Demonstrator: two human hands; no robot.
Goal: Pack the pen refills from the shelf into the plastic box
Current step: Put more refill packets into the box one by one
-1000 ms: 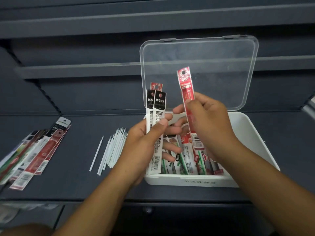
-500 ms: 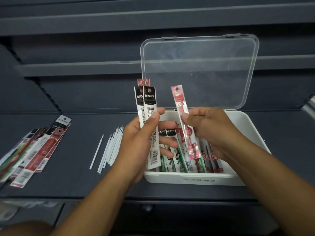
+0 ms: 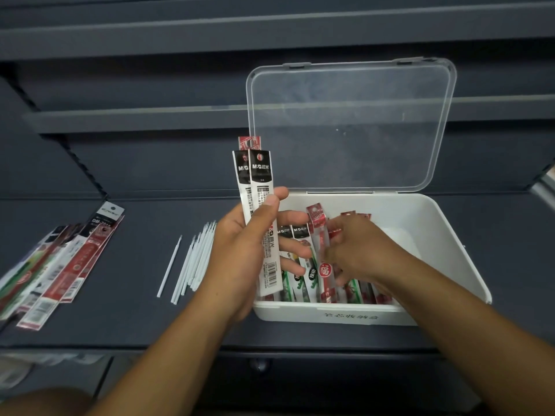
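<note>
Your left hand (image 3: 249, 250) is curled round a small fan of refill packs (image 3: 259, 181), thumb pressed across their fronts. Those held packs stand upright just above the box's left front corner: two black-topped ones in front and a red-topped one behind.

Your right hand (image 3: 357, 253) is down inside the box (image 3: 450, 265), fingers bent toward a red pack (image 3: 320, 235) that lies lengthwise on the contents. The fingertips meet its right edge, but they are blurred, so you cannot tell whether they pinch it or only touch it.

The box is white and sits on the shelf (image 3: 135, 319) with its clear lid (image 3: 351, 124) hinged up at the back. Inside, the boxed packs (image 3: 300, 235) lie side by side in a row, tops toward the lid, filling the left and middle of the box. Some have black tops, others red.

Left of the box, loose white refills (image 3: 192, 259) lie on the shelf. Farther left is a pile (image 3: 60, 265) of overlapping packs.
</note>
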